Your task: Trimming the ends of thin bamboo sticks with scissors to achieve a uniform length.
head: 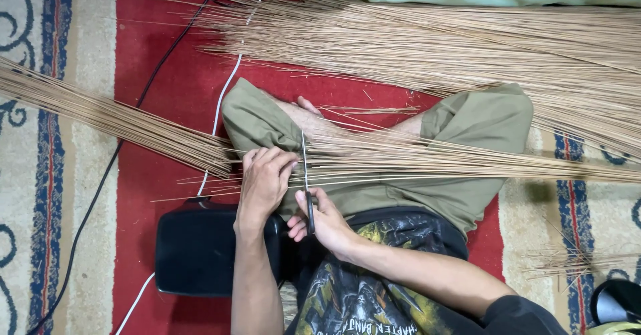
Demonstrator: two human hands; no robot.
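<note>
Sticks cut with scissors over crossed legs

At the frame's centre a bundle of thin sticks [414, 158] is gripped by the left hand [264, 181], fingers curled over its end. Scissors [307, 181] are held upright in the right hand [320, 221], thumb through the handle, blades set against the sticks just beside the left fingers. The bundle lies across the lap, running to the right edge. More sticks are spread over the red rug [167, 95] at upper right and left.
</note>
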